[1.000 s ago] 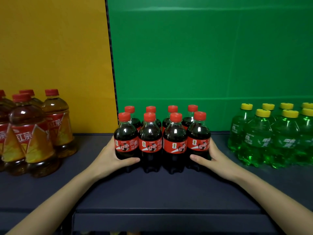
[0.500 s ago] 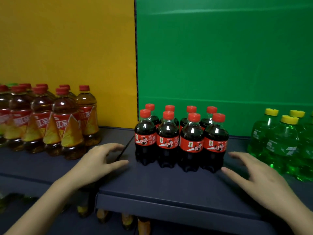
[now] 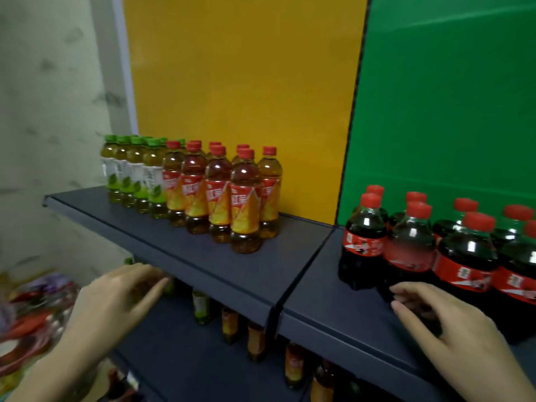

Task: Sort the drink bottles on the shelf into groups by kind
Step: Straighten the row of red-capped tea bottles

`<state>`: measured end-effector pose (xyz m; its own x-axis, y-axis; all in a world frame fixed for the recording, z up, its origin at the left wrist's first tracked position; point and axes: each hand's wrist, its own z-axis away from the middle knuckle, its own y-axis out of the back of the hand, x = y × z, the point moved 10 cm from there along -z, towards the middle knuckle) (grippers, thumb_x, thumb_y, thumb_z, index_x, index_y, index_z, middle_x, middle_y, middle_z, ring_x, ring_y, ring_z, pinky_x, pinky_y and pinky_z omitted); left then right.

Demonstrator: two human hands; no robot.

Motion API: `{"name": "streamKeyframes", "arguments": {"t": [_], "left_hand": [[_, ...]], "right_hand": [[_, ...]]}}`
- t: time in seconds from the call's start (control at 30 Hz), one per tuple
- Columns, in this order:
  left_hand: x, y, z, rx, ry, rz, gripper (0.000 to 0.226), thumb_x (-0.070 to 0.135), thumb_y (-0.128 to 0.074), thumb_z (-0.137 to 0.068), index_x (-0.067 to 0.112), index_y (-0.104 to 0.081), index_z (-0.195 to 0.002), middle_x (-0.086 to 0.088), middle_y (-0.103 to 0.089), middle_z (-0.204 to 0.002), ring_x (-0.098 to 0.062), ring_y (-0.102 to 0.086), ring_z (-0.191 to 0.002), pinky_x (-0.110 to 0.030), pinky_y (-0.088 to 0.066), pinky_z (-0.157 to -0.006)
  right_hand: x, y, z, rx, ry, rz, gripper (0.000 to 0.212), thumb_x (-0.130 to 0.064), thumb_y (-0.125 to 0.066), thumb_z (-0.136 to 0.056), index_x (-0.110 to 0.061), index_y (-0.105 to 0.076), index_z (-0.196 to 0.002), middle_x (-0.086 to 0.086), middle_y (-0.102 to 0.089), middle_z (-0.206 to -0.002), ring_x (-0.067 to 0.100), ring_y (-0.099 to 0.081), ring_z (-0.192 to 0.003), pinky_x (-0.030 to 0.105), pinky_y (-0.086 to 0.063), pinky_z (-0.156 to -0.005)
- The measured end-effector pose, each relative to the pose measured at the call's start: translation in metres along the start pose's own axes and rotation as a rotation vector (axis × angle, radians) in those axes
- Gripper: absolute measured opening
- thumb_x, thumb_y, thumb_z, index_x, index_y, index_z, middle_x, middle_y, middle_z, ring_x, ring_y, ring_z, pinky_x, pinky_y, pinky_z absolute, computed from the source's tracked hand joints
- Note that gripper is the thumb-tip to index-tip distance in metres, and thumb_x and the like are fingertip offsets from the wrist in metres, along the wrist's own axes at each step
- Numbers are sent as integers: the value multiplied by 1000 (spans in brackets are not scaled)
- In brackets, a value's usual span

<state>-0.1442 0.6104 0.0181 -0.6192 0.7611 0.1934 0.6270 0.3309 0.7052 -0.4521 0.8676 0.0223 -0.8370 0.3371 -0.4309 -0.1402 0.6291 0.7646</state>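
On the dark shelf point(image 3: 203, 256) stand three groups of bottles. Green-capped tea bottles point(image 3: 136, 175) are at the far left. Beside them are red-capped amber tea bottles point(image 3: 220, 198) with orange labels. Dark cola bottles point(image 3: 412, 245) with red caps and labels fill the right part of the shelf. My left hand point(image 3: 116, 300) hovers in front of the shelf edge, fingers apart, holding nothing. My right hand point(image 3: 452, 332) rests over the shelf just in front of the cola bottles, fingers spread and empty.
A lower shelf point(image 3: 179, 352) carries more bottles point(image 3: 232, 323) under the upper one. Yellow point(image 3: 246, 82) and green point(image 3: 449, 97) back panels stand behind the shelf. A blurred pile of coloured packages point(image 3: 26, 314) lies at the lower left by a pale wall.
My view has swung to the left, bringing the green-capped teas into sight and losing the green soda bottles. Both hands have let go of the cola group and drawn back toward me.
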Motion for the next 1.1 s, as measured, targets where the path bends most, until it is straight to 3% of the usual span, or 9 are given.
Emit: {"name": "streamKeyframes", "arguments": {"t": [0.1, 0.2, 0.3, 0.4, 0.53, 0.8, 0.9, 1.0, 1.1], "left_hand": [[-46, 10, 16, 4, 103, -4, 8, 33, -72, -77, 35, -65, -79, 14, -64, -71, -7, -61, -60, -20, -45, -47], [-85, 16, 26, -3, 134, 26, 8, 36, -67, -73, 38, -63, -80, 16, -64, -69, -2, -60, -58, -13, -41, -49], [-125, 15, 27, -52, 140, 8, 8, 51, -62, -79, 43, -63, -79, 16, -65, -69, 0, -61, -59, -15, -44, -49], [-163, 14, 19, -72, 123, 2, 17, 54, -52, -75, 42, -64, -76, 17, -63, -66, 2, -59, -58, -14, -45, -49], [-194, 15, -7, -106, 22, 22, 26, 59, -42, -77, 41, -61, -73, 20, -59, -62, 7, -55, -56, -14, -45, -46], [-218, -3, -63, -137, -116, 64, 13, 45, -57, -76, 33, -63, -77, 20, -55, -63, -3, -58, -60, -6, -29, -46], [-223, -23, -84, -150, -131, 118, 14, 42, -65, -80, 29, -65, -86, 19, -57, -71, -2, -54, -64, -14, -36, -49], [-225, -46, -104, -183, -145, 191, 32, 48, -60, -79, 24, -64, -99, 16, -61, -85, -8, -60, -76, -27, -50, -61], [-223, -68, -128, -221, -134, 271, 51, 58, -62, -76, 23, -60, -113, 14, -61, -96, -12, -62, -86, -31, -52, -70]], "right_hand": [[-30, -27, -11, -54, 34, -4, 17, -43, -59, -81, -53, -51, -92, -37, -54, -96, -3, -58, -91, 25, -49, -76], [-53, -54, -20, -64, 28, -10, 14, -54, -53, -77, -53, -53, -92, -39, -54, -97, -3, -58, -93, 26, -50, -73], [-81, -79, -28, -45, 8, -68, 33, -66, -40, -68, -51, -55, -93, -37, -58, -96, -1, -59, -94, 30, -52, -75], [-107, -97, -36, 17, -32, -101, 35, -72, -36, -68, -52, -54, -90, -36, -58, -94, 3, -62, -89, 33, -52, -71], [-138, -115, -45, 78, -59, -58, 61, -91, -17, -62, -53, -52, -94, -35, -56, -101, 3, -60, -89, 37, -54, -73], [-168, -135, -63, 68, -96, 93, 47, -78, -26, -71, -50, -49, -100, -26, -57, -105, 8, -59, -101, 40, -52, -77], [-166, -137, -69, 84, -120, 123, 65, -89, -15, -64, -49, -49, -102, -25, -57, -103, 5, -58, -98, 38, -52, -78], [-155, -142, -76, 86, -163, 137, 81, -94, -13, -58, -44, -53, -108, -23, -58, -105, 4, -57, -100, 37, -51, -81], [-149, -145, -88, 76, -187, 138, 90, -96, -18, -55, -39, -51, -116, -21, -56, -109, 3, -56, -102, 35, -52, -84]]}}
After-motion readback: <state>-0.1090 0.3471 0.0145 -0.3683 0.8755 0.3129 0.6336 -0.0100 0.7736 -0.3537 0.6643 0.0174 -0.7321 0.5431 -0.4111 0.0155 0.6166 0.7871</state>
